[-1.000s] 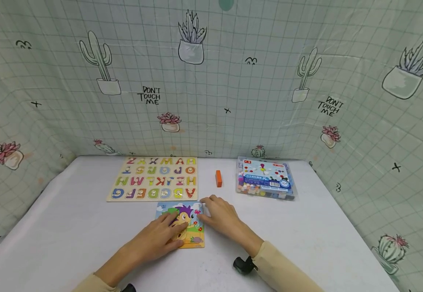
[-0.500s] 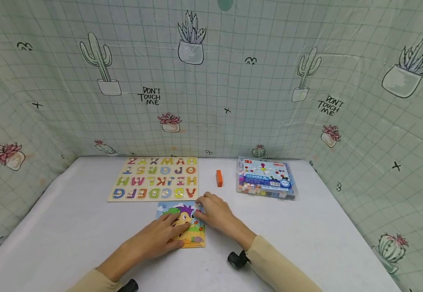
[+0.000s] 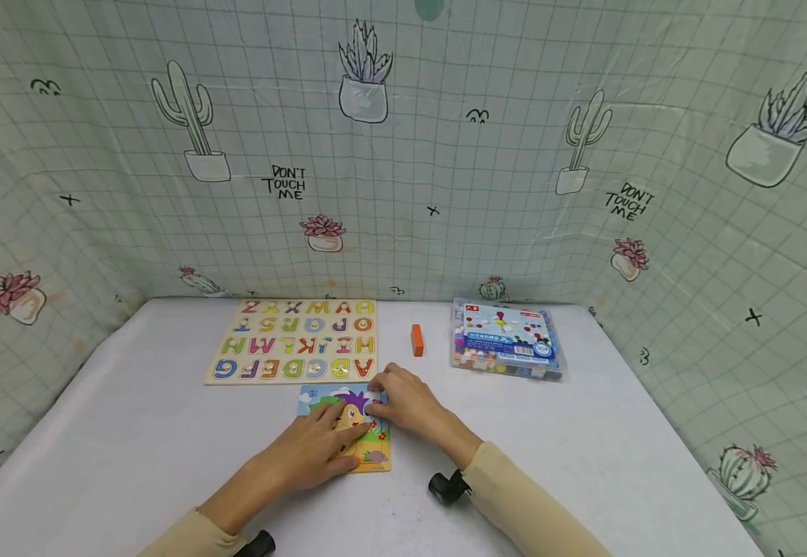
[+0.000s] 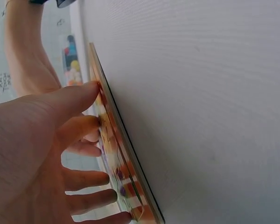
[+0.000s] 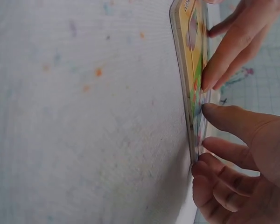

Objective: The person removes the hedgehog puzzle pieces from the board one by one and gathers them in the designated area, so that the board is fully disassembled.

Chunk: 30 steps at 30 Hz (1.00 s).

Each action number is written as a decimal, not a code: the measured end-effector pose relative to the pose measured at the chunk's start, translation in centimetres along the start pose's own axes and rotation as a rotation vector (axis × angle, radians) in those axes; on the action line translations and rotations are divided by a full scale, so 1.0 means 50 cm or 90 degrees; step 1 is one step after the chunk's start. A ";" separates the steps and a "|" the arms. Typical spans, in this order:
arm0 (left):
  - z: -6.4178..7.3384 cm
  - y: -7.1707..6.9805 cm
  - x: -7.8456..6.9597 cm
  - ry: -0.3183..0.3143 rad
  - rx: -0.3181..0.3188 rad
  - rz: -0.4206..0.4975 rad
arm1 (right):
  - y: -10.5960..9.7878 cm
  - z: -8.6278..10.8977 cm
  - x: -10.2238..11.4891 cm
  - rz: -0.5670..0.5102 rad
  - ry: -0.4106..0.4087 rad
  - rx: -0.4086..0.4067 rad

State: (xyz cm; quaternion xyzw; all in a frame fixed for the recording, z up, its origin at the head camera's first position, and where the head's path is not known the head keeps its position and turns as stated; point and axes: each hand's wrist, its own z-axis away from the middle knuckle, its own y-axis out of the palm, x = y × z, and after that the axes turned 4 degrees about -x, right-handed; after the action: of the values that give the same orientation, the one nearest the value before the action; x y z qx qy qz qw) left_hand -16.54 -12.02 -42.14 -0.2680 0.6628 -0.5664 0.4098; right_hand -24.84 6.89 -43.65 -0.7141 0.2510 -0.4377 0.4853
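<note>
A hedgehog picture puzzle board (image 3: 377,445) lies flat on the white table, with a yellow lower border and blue sky at the top. My left hand (image 3: 309,449) rests across its left and middle part, fingers spread, covering much of the hedgehog. In the left wrist view the thumb and fingertips touch the puzzle's face (image 4: 113,135). My right hand (image 3: 406,402) is at the upper right corner. Its thumb (image 5: 214,114) and index fingertip press on the picture in the right wrist view, while the other fingers bend at the board's edge. Neither hand lifts anything.
Behind the puzzle lies a wooden alphabet board (image 3: 382,363) with colourful letters, close to its top edge. An orange block (image 3: 417,340) lies to its right. Farther right is a clear plastic box (image 3: 507,340) with a blue label and colourful parts. A patterned curtain (image 3: 403,155) encloses the table.
My right hand has shifted left and slightly away from me over the puzzle's upper right corner. My left hand has slid slightly right on the picture. The puzzle has stayed in place.
</note>
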 end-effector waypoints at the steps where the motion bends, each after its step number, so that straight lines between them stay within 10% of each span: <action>1: -0.001 0.001 -0.001 -0.005 -0.001 0.000 | 0.000 -0.001 0.000 -0.006 0.001 0.004; 30: -0.004 0.004 -0.003 -0.045 0.069 0.028 | -0.005 -0.022 -0.009 -0.063 0.031 0.065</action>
State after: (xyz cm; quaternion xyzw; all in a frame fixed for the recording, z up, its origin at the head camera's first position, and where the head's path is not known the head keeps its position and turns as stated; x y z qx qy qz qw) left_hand -16.60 -11.78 -42.32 -0.2507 0.6218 -0.5825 0.4595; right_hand -26.05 6.81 -43.44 -0.6890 0.2045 -0.4908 0.4925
